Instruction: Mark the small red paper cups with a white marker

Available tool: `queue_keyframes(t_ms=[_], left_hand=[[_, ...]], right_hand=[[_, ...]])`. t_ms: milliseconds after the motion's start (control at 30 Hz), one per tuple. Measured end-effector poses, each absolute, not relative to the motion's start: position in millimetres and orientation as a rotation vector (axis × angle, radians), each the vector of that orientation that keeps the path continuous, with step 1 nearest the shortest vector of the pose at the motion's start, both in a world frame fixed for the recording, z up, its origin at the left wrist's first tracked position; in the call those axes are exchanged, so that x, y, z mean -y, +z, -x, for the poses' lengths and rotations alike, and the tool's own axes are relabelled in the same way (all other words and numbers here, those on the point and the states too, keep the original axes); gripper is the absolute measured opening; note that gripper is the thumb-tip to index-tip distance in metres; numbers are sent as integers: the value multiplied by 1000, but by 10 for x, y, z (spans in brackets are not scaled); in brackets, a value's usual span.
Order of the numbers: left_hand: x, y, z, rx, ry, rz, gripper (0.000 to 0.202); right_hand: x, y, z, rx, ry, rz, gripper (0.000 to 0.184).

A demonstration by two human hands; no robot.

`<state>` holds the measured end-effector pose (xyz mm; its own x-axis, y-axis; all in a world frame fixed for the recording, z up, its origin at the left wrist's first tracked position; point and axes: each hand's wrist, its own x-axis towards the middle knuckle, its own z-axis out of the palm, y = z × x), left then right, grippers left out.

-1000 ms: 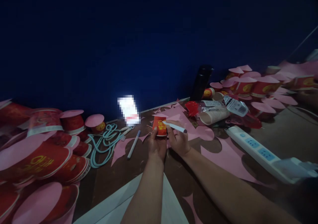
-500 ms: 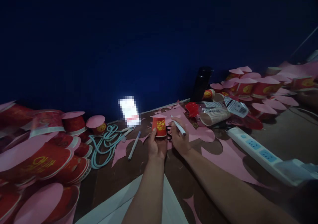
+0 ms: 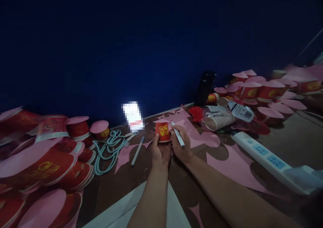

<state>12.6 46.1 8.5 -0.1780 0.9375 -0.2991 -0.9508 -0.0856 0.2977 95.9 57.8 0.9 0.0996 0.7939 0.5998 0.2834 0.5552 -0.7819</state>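
Observation:
My left hand point(image 3: 159, 153) is wrapped round a red paper cup point(image 3: 162, 133) with gold characters. The cup stands bottom-up, with its wide rim low and a pink paper piece point(image 3: 162, 121) on top. Close beside it, my right hand point(image 3: 183, 149) grips a white marker pen point(image 3: 179, 137), whose upper end leans toward the cup. The right fingers are near the cup's right side; whether they touch it I cannot tell. Another white pen point(image 3: 137, 151) lies on the table to the left.
Red cups with pink discs crowd the left point(image 3: 77, 128) and far right point(image 3: 249, 90). A teal cable point(image 3: 107, 167), a bright phone point(image 3: 133, 115), pink paper scraps point(image 3: 232, 165), a stack of cups point(image 3: 219, 121), a black bottle point(image 3: 205, 88) and a power strip point(image 3: 267, 157) surround the hands.
My right hand has shifted closer to the cup, and the pen in it is steeper. My left hand still holds the cup. The whole view has shifted slightly.

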Motion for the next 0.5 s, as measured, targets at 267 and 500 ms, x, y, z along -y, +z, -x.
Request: queue_keyframes(t_ms=[267,500], left_hand=[[-433,114,-102,-536,1674,39,22],[-405,114,-85,-440,1667,-61,27]], right_hand=[[-658,-30,-958,1369,538,1057,29],[-685,-56,-940,1435,556,1046,32]])
